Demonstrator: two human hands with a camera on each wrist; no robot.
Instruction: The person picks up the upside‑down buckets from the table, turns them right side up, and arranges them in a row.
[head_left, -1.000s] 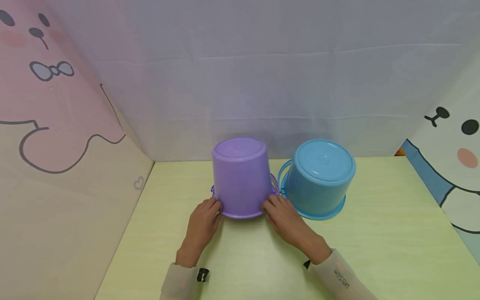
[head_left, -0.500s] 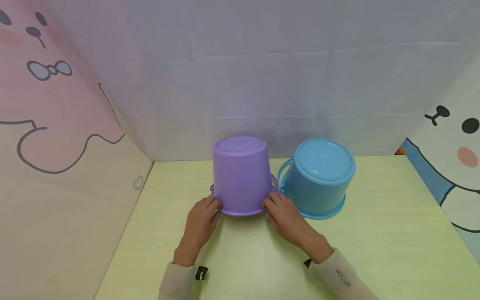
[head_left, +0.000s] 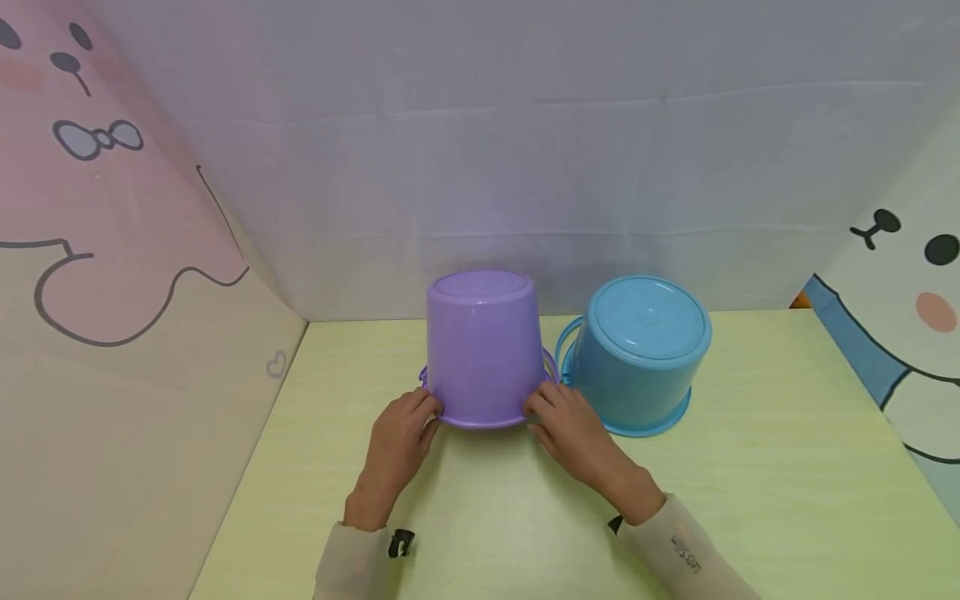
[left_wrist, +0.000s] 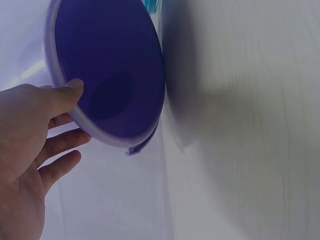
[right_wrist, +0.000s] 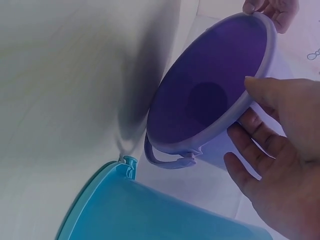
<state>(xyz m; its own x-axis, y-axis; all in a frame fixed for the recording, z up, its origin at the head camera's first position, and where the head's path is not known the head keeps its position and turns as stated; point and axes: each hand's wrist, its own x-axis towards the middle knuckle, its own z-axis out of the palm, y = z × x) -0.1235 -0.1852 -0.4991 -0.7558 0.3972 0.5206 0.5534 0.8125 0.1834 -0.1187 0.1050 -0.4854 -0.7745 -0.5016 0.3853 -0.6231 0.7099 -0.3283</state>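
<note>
A purple bucket (head_left: 483, 358) stands bottom-up near the back of the table, its near rim tipped up off the surface. My left hand (head_left: 397, 437) pinches that rim at the left, with the thumb (left_wrist: 67, 97) on the inner side. At the right, my right hand (head_left: 573, 437) grips the same rim between thumb and fingers. The wrist views look into the bucket's dark inside (right_wrist: 215, 75); its far rim meets the tabletop. A purple handle (right_wrist: 172, 160) hangs at the rim. Right beside it, a blue bucket (head_left: 645, 333) sits upside down, close to my right hand.
The pale yellow-green table (head_left: 780, 467) extends left, right and in front of the buckets. A white cloth wall (head_left: 480, 167) rises right behind them. Cartoon-printed panels (head_left: 135, 417) flank the table.
The purple bucket's near rim has risen slightly and moved a little away from me, both hands going with it. The blue bucket stays in place.
</note>
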